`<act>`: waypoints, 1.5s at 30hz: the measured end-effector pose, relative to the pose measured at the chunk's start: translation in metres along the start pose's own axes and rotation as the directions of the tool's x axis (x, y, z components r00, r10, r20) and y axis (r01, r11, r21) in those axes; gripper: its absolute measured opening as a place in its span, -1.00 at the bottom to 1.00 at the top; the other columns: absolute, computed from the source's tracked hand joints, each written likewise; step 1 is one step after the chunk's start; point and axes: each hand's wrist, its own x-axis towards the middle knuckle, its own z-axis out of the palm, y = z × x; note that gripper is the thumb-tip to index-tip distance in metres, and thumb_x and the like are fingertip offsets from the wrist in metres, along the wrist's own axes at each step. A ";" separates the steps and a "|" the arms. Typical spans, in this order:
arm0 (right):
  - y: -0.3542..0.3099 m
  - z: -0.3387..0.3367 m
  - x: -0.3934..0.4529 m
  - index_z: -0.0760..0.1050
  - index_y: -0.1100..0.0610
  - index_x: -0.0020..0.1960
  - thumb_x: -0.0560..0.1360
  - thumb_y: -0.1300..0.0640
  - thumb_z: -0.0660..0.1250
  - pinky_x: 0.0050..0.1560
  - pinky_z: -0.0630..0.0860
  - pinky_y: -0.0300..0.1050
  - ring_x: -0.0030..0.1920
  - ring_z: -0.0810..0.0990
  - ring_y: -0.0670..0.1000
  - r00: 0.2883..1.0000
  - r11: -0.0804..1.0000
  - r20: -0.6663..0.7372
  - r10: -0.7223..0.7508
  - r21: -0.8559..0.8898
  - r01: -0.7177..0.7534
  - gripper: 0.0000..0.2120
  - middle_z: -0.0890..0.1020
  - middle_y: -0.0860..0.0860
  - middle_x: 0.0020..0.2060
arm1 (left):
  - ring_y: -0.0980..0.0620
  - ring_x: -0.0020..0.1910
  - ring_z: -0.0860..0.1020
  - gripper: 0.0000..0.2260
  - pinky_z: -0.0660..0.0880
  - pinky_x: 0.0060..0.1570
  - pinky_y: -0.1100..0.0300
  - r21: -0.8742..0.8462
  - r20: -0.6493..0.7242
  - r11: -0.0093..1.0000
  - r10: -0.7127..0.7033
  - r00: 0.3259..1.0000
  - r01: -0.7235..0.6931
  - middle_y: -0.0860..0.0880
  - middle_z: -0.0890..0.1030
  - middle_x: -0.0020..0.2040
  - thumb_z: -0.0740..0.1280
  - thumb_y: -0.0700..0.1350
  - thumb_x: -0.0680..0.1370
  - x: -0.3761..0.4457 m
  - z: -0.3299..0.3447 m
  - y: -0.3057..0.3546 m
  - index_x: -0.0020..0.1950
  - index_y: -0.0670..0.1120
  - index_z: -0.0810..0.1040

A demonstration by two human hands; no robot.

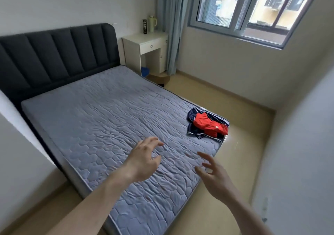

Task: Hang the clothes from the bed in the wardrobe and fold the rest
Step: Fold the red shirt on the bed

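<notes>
— Both forearms reach out over the foot of the bed (101, 111); what are the hands doing?
— Left hand (144, 159) and right hand (214, 173) hover above the quilted grey mattress, fingers spread and loosely bent, holding nothing.
— And the clothes?
— A crumpled red garment (209, 124) lies on a navy garment with white stripes (192, 114) at the mattress's far right corner, well apart from both hands, bare mattress between.
— Around it?
— Dark padded headboard (54, 53), white bedside counter (146, 43) bearing a pale green flask (152, 23) and a dark canister (144, 26), blue curtain (169, 26), window (253, 10).
</notes>
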 end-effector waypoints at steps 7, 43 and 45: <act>0.046 -0.110 0.089 0.47 -0.10 0.44 0.60 0.09 0.42 0.17 0.59 -0.05 0.32 0.53 -0.07 0.999 0.999 0.033 0.013 -0.042 -0.011 -0.57 0.56 -0.06 0.33 | 0.10 0.49 0.29 -0.63 0.21 0.48 0.19 -0.034 0.008 0.997 -0.063 0.998 0.063 0.16 0.33 0.50 0.26 0.00 0.62 0.085 0.063 0.066 0.44 0.13 0.45; 0.383 -0.237 0.788 0.36 0.17 0.54 0.52 0.07 0.43 0.30 0.47 -0.04 0.35 0.54 0.19 0.875 0.834 0.214 0.435 -0.462 -0.302 -0.37 0.55 0.18 0.37 | 0.10 0.41 0.39 -0.67 0.31 0.43 0.14 0.019 0.241 0.797 -0.590 0.771 0.604 0.20 0.35 0.41 0.28 0.02 0.57 0.658 0.319 0.015 0.34 0.14 0.48; 0.424 -0.228 0.820 0.26 0.20 0.59 0.54 0.02 0.42 0.39 0.44 0.06 0.40 0.49 0.24 0.848 0.796 0.213 0.486 -0.509 -0.328 -0.29 0.46 0.21 0.45 | 0.09 0.39 0.41 -0.67 0.33 0.41 0.13 0.027 0.254 0.787 -0.602 0.757 0.617 0.21 0.36 0.39 0.28 0.03 0.57 0.686 0.352 0.005 0.35 0.13 0.48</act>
